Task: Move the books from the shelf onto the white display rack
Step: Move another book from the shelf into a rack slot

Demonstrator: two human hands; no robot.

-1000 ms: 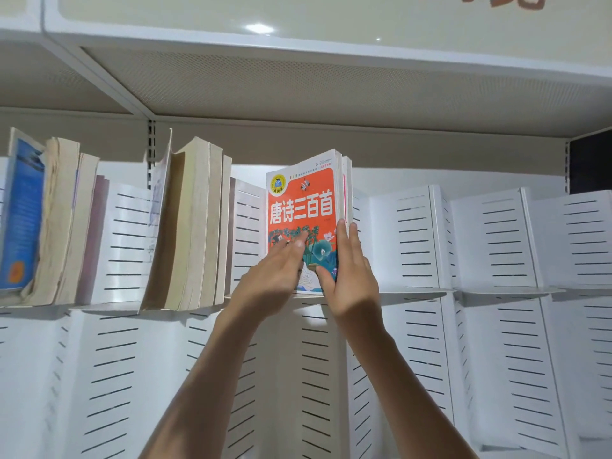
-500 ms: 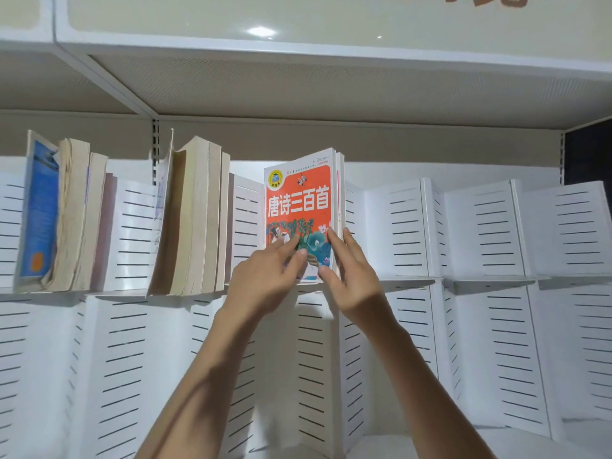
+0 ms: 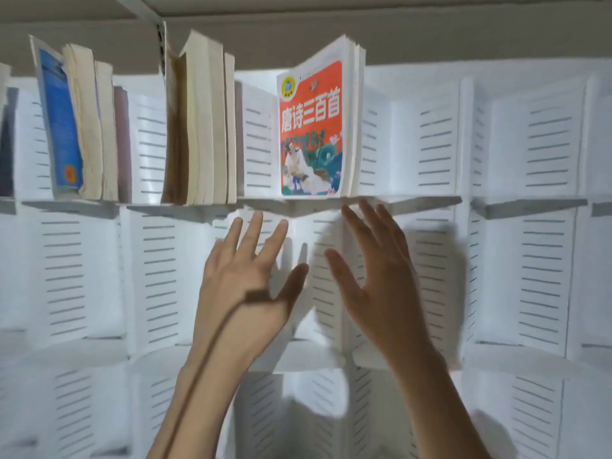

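Note:
An orange-covered book [image 3: 311, 127] with white Chinese title stands upright on a ledge of the white display rack [image 3: 516, 207], cover facing me, with thinner books behind it. My left hand [image 3: 248, 276] hangs below the ledge, fingers spread and straight, holding nothing. My right hand [image 3: 377, 276] is beside it, also below the ledge, fingers straight and apart from the book. Neither hand touches the book.
Left of the orange book stand a group of thick yellowed books [image 3: 202, 127] and, further left, a blue-covered book [image 3: 61, 127] with worn ones beside it. Slotted white compartments [image 3: 536, 137] to the right hold nothing. More rack tiers lie below.
Both hands have let go of the orange book and dropped below its ledge with fingers spread. The book stays standing on the rack. The view has tilted downward.

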